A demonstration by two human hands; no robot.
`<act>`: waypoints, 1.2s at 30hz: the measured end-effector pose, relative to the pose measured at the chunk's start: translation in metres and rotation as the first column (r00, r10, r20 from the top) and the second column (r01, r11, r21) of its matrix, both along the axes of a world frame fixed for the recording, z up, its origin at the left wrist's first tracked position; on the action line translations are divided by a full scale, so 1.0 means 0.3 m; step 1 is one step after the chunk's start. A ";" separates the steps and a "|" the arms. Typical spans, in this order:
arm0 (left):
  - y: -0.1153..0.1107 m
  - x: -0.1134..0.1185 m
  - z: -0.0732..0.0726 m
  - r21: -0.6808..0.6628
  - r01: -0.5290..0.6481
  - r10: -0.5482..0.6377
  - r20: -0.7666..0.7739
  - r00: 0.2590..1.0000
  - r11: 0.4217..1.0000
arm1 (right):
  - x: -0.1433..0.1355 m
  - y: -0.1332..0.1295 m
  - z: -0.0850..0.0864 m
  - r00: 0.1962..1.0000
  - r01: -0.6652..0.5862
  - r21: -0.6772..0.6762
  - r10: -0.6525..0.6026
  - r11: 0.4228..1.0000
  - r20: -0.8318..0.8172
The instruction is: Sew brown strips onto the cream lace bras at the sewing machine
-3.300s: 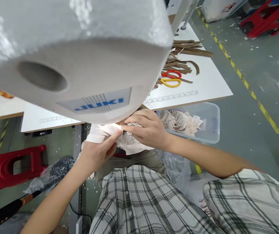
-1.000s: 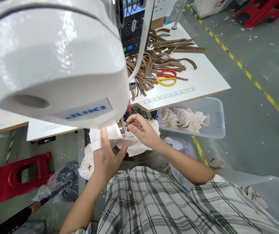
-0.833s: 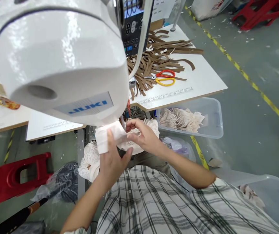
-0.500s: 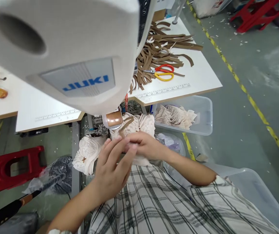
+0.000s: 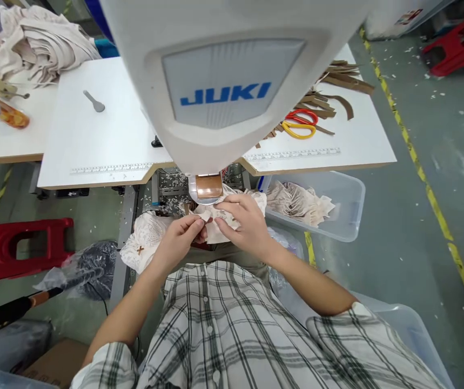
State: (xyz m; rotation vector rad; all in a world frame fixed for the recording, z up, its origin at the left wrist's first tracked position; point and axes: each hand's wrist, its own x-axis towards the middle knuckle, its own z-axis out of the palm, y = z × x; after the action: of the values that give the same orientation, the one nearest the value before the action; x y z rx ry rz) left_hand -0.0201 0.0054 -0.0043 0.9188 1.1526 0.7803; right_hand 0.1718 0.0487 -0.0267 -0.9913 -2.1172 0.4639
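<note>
Cream cloth (image 5: pixel 204 215) sits pinched between the thumb and forefinger of the left hand (image 5: pixel 181 236), just below the copper-coloured plate (image 5: pixel 209 187) at the foot of the white JUKI machine head (image 5: pixel 219 143). Beside it, the right hand (image 5: pixel 250 224) lies over pale fabric (image 5: pixel 216 233) — thumb and forefinger parted. Lace pieces (image 5: pixel 145 240) are heaped near the left wrist; past the right hand stands a clear bin (image 5: pixel 349 216), with scissors (image 5: pixel 300 131) on the white table (image 5: pixel 110 135) — red and yellow handles showing.
</note>
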 end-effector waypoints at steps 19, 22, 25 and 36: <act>0.017 0.032 0.009 0.204 0.024 0.069 -0.436 0.897 0.979 | -0.024 -0.028 -0.068 0.996 -0.083 0.017 0.083 0.996 -0.013; 0.029 0.009 -0.020 0.119 0.022 0.030 -0.420 0.907 0.993 | 0.062 0.068 -0.092 0.973 -0.222 -0.096 0.226 0.970 0.036; 0.033 -0.017 -0.029 0.060 0.024 0.002 -0.401 0.916 0.998 | 0.242 0.310 -0.078 0.971 0.168 -0.077 -0.152 0.983 0.184; 0.016 -0.006 0.040 -0.017 -0.045 0.039 -0.267 0.963 0.999 | 0.552 0.792 0.096 0.594 0.351 -0.059 -0.173 0.935 0.786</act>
State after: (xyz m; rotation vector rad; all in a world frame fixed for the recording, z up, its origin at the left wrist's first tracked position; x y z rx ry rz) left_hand -0.0220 0.0103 0.0077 1.0045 1.4169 0.6895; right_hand 0.3373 0.2863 0.0019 -1.8663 -2.6166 0.0875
